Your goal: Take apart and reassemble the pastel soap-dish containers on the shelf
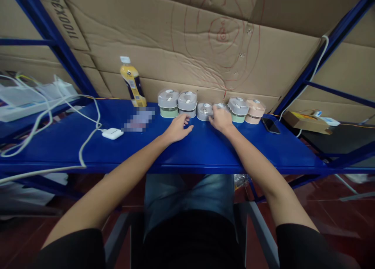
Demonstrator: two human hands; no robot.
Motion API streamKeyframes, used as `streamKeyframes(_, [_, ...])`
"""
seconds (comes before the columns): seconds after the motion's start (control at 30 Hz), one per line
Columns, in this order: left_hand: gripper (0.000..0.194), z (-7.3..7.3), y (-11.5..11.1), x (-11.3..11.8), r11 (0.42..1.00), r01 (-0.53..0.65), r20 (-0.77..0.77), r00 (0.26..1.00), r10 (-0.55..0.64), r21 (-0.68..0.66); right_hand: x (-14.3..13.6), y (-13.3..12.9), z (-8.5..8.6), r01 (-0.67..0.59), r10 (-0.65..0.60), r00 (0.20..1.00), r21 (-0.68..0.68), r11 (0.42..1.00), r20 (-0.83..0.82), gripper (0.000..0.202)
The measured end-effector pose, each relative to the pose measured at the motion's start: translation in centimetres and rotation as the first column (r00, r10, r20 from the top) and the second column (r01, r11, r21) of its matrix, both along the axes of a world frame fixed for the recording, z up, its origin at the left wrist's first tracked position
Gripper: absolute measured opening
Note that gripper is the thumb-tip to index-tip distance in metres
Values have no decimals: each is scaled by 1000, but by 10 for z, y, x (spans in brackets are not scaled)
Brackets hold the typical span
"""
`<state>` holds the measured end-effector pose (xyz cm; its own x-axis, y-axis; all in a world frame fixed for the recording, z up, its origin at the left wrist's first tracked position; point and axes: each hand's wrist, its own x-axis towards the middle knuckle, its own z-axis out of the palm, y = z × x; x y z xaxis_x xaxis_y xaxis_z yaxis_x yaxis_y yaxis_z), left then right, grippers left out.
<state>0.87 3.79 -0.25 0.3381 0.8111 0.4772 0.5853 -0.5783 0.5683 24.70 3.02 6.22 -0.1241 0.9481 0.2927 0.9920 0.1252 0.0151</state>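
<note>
Several small round plastic cases with clear lids stand in a row at the back of the blue shelf. My left hand (pixel 178 129) hovers over the shelf with its fingers loosely apart, in front of a stacked grey case (pixel 187 100) and beside a grey-over-green stack (pixel 168 101). Curled fingers of my right hand (pixel 222 120) close over a low grey case (pixel 220 105), whose front they partly hide. Just left of that hand sits another single grey case (pixel 204 111). To its right are a grey-and-green stack (pixel 238 108) and a pink stack (pixel 254 110).
A yellow drink bottle (pixel 133 83) stands back left, near a white charger case (pixel 112 133) and loose white cables (pixel 93 124). A phone (pixel 271 125) lies at the right. Cardboard (pixel 140 34) walls the back, and a blurred patch covers something left of the stacks.
</note>
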Motion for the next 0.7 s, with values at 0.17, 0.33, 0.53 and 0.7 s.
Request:
streamKeyframes(0.17, [19, 1, 2, 1, 998, -52, -23, 998, 52, 29, -37, 9, 12, -44, 58, 991, 116, 992, -119, 44])
streamKeyframes(0.33, [3, 0, 7, -2, 983, -176, -173, 968, 183, 54, -102, 38, 27, 16, 16, 972, 136, 991, -234, 78])
streamKeyframes(0.53, [9, 0, 7, 0, 978, -206, -226, 951, 209, 40, -145, 72, 29, 166, -154, 962, 35, 986, -225, 107])
streamKeyframes(0.7, [10, 0, 6, 2, 975, -221, -221, 950, 220, 19, -144, 84, 28, 122, -127, 982, -46, 991, -141, 103])
